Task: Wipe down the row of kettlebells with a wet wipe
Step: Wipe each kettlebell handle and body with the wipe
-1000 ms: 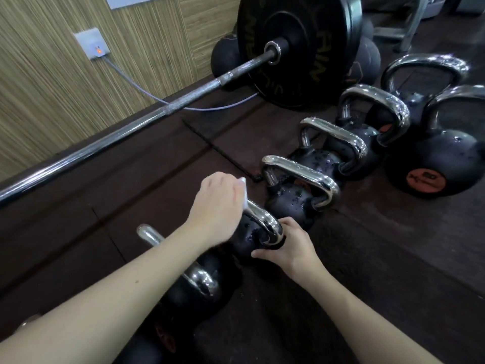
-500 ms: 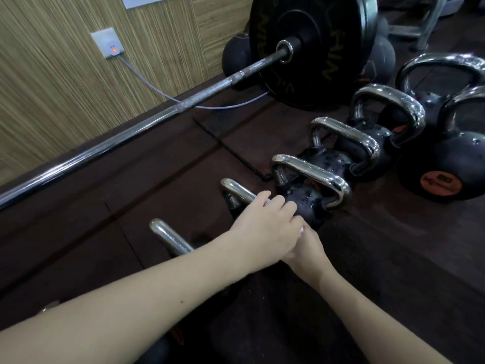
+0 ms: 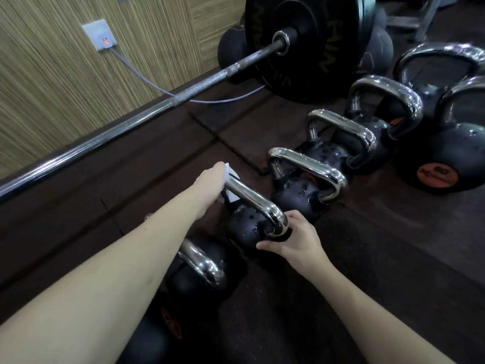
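The wipe (image 3: 231, 186) is at the far end of the second kettlebell's handle (image 3: 252, 197), so most of the row (image 3: 341, 143) looks left to do. The left hand (image 3: 210, 185) reaches out holding it, fingers hidden; the right hand (image 3: 295, 239) curls round the handle's near base.
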A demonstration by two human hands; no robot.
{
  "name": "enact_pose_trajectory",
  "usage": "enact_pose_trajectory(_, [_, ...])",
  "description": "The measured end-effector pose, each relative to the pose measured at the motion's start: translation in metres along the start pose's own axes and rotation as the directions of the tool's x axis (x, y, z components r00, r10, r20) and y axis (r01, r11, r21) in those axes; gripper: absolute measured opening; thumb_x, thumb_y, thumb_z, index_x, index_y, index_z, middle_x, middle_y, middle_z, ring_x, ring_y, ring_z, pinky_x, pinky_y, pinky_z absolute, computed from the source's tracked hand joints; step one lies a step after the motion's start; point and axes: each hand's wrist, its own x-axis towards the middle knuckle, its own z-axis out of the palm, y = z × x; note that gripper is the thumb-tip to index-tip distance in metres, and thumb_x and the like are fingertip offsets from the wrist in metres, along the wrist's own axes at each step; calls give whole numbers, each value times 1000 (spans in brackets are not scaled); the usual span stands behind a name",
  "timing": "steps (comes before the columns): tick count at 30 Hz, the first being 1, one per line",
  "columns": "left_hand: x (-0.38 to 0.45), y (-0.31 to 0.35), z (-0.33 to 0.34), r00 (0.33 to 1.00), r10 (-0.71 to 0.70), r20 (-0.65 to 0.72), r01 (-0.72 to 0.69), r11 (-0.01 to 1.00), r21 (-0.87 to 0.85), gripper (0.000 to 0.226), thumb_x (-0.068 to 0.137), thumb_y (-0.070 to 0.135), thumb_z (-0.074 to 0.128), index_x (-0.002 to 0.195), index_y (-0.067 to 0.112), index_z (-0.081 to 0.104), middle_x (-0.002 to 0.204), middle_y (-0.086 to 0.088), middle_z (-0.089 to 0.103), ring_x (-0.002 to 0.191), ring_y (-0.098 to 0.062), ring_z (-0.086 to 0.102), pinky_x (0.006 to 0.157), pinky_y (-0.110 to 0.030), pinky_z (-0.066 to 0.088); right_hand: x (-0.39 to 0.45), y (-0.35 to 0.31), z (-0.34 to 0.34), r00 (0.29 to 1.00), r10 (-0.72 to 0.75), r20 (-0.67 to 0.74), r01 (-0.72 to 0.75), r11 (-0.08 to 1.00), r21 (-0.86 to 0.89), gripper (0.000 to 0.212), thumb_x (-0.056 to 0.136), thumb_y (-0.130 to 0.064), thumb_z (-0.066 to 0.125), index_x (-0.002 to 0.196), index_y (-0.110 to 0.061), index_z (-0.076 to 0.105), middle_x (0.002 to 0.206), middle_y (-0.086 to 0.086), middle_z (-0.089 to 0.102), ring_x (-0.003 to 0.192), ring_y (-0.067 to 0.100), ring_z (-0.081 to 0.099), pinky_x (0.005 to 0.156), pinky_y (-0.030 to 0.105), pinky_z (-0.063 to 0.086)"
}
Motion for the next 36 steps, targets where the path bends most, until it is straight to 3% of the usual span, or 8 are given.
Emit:
enact_pose_trajectory(3, [0, 3, 9, 990, -131, -58, 117, 974, -194, 51, 95, 42, 36, 108, 9, 73, 91, -12, 72, 77, -28, 59, 66, -32, 41, 0, 1, 0, 1000, 0, 4, 0, 1000, 13, 60, 57, -43, 98, 111, -28, 76, 105, -16, 60, 102, -4, 60, 99, 23, 49])
enact_pose_trajectory(5, [-12, 11, 23, 977, 85, -196, -66, 993, 101, 39, 107, 25, 32, 111, 6, 66, 106, -16, 72, 96, -36, 61, 68, -33, 42, 2, 2, 1, 1000, 26, 1, -26, 1000, -2, 59, 56, -42, 99, 108, -30, 76, 105, -17, 60, 99, -6, 60, 97, 21, 50])
enact_pose_trajectory(7, [-31, 16, 31, 855, 509, -100, -315, 663, 679, 27, 100, 11, 30, 96, 15, 56, 107, -11, 68, 93, -34, 54, 77, -37, 38, 3, 1, 2, 999, 40, -2, -40, 999, -21, 60, 55, -42, 100, 107, -35, 73, 106, -17, 61, 97, -6, 60, 92, 17, 49])
enact_pose_trajectory(10, [-58, -1, 39, 609, 741, 283, -515, 99, 851, 20, 100, 21, 39, 88, 27, 53, 89, 2, 61, 92, -28, 55, 101, -50, 42, 5, 0, 2, 999, 38, 12, -37, 999, -36, 52, 56, -43, 99, 96, -46, 66, 106, -16, 62, 96, -5, 60, 82, 12, 44])
enact_pose_trajectory(16, [-67, -16, 61, 401, 740, 540, -633, -202, 747, 20, 105, 35, 52, 109, 18, 62, 100, -2, 56, 97, -26, 58, 115, -50, 40, 1, 3, 3, 995, 102, -1, -101, 994, 50, 52, 69, -19, 93, 112, -14, 63, 97, -7, 69, 84, -2, 68, 65, 15, 54])
enact_pose_trajectory(24, [-61, 0, 35, 621, 738, 265, -558, 178, 810, 40, 100, 36, 15, 97, 26, 53, 93, 3, 55, 99, -29, 57, 111, -48, 37, 0, -15, 3, 984, 177, 1, -175, 976, -127, 44, 61, -36, 98, 71, -37, 56, 90, -10, 69, 89, 12, 66, 73, 25, 48])
enact_pose_trajectory(30, [-29, 1, 13, 921, 376, -105, -307, 864, 400, 29, 111, 20, 34, 119, 9, 60, 130, -18, 61, 121, -38, 53, 104, -48, 44, -3, -26, 5, 955, 294, 25, -290, 951, -103, 38, 61, -33, 98, 89, -28, 73, 81, -14, 73, 88, 9, 69, 78, 25, 53])
enact_pose_trajectory(36, [-17, 3, -7, 914, 404, -18, -357, 826, 436, 53, 105, 24, 21, 101, 15, 73, 109, -10, 70, 106, -32, 60, 100, -46, 46, -12, -13, -5, 970, 236, 61, -226, 964, -141, 47, 67, -34, 94, 109, -29, 73, 114, -6, 68, 109, 12, 63, 92, 23, 47])
